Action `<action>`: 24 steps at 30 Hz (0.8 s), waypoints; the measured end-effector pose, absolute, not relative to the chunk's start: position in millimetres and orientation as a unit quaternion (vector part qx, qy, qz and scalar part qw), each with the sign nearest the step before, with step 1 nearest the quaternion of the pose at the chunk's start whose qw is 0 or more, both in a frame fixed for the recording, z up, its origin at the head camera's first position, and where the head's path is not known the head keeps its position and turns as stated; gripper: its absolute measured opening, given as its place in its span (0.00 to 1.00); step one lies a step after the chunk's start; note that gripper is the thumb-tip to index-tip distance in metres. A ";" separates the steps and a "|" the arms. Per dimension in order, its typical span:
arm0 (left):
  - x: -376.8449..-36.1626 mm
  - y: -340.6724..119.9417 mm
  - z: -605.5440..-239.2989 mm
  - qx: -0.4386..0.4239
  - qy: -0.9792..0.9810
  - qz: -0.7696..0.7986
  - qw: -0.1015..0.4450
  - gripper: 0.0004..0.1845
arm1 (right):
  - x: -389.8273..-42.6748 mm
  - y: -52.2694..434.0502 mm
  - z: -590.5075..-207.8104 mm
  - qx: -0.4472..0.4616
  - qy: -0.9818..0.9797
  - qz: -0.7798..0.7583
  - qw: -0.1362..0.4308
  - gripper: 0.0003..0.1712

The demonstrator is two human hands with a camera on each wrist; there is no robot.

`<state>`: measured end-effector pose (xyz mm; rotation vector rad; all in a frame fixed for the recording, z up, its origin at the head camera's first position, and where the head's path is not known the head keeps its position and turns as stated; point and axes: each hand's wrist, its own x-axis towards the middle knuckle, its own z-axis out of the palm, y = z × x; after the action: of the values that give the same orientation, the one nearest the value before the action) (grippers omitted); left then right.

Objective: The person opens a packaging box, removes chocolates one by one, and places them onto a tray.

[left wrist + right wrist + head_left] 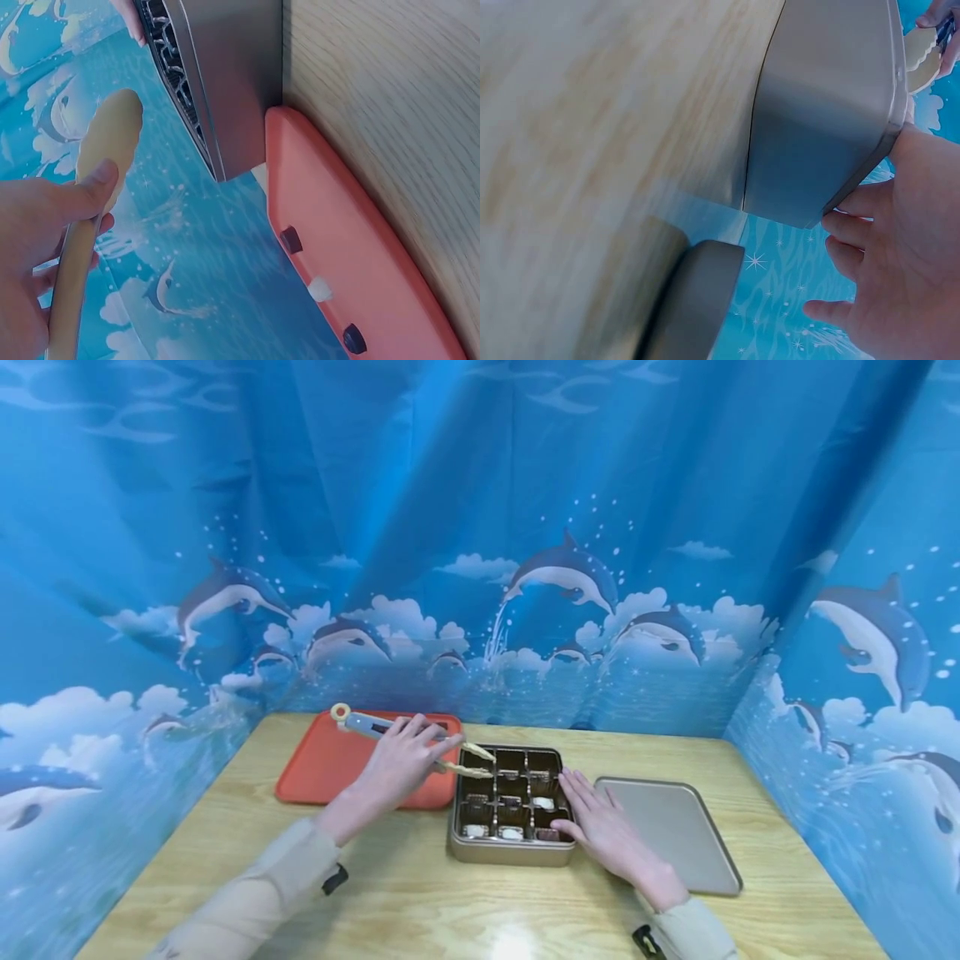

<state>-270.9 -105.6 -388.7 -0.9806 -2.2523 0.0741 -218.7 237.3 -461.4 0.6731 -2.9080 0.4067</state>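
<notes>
My left hand (405,752) grips a pair of tongs (367,724) with grey-blue handles and cream tips. The tongs' tips hang over the back left compartments of a bronze metal tin (512,853), parted and with no piece seen between them. Dark and white chocolates (512,832) sit in several compartments of its dark divider. Along the tin's right rim lies my right hand (603,831), its fingers extended and touching the edge. In the left wrist view, dark and white chocolates (319,289) rest on the red tray (330,217).
The red tray (322,760) lies left of the tin, partly behind my left hand and forearm. A flat bronze lid (675,835) lies to the right on the wooden table (420,902). A blue dolphin-print curtain (465,485) surrounds the table's back and sides.
</notes>
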 end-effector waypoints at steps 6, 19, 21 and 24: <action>-273.9 -92.0 -389.4 -0.400 -0.847 0.048 0.347 0.33 | -218.4 238.3 -460.8 0.225 -0.963 0.131 0.066 0.44; -281.5 -44.0 -378.1 -0.434 -0.823 0.208 0.300 0.21 | -220.1 239.6 -462.9 0.225 -0.964 0.126 0.068 0.44; -280.9 -35.1 -373.4 -0.433 -0.821 0.246 0.279 0.20 | -220.1 239.6 -462.8 0.225 -0.964 0.126 0.070 0.44; -280.4 -24.0 -367.7 -0.437 -0.815 0.282 0.254 0.18 | -220.1 239.6 -462.9 0.224 -0.963 0.129 0.070 0.44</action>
<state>-280.4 -24.0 -367.7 -1.1882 -2.2161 0.7659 -220.1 239.6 -462.9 0.6739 -2.8985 0.3876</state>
